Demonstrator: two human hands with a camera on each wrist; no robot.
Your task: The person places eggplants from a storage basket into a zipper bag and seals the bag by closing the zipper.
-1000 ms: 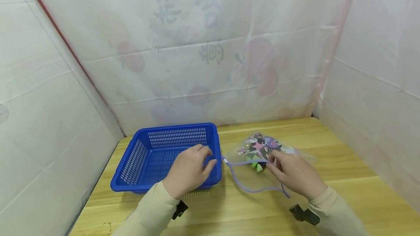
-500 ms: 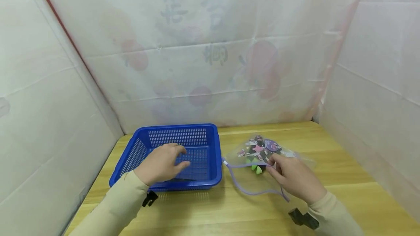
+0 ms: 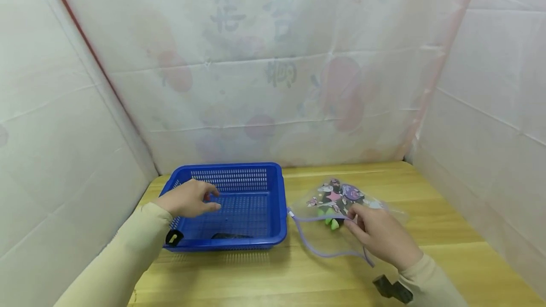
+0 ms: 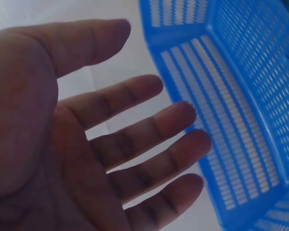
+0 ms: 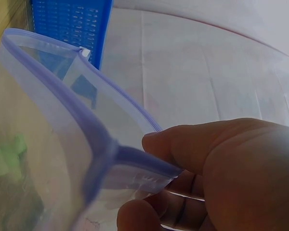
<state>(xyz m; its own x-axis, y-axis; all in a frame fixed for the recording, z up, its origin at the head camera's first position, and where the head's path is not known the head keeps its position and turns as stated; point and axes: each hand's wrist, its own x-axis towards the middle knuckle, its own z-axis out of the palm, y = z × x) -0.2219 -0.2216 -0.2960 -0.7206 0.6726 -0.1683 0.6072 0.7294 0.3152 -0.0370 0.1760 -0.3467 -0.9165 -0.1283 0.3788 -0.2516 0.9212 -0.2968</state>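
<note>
- Right hand (image 3: 381, 233): thumb and fingers pinched on purple rim (image 3: 324, 254) of clear bag (image 3: 334, 196), on table (image 3: 443, 212) right of blue basket (image 3: 282, 203).
- Green item (image 3: 334, 224) inside bag.
- Left hand (image 3: 187, 198): fingers apart, nothing held, at basket's left side.
- Dark object (image 3: 230, 236) in basket, near wall.

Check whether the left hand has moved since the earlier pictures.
Yes: in the head view, the left hand has gone left, from the basket's right side to the basket's left side.

A clear, purple-edged zip bag (image 3: 335, 204) lies gaping beside a blue perforated basket (image 3: 232, 181).
</note>
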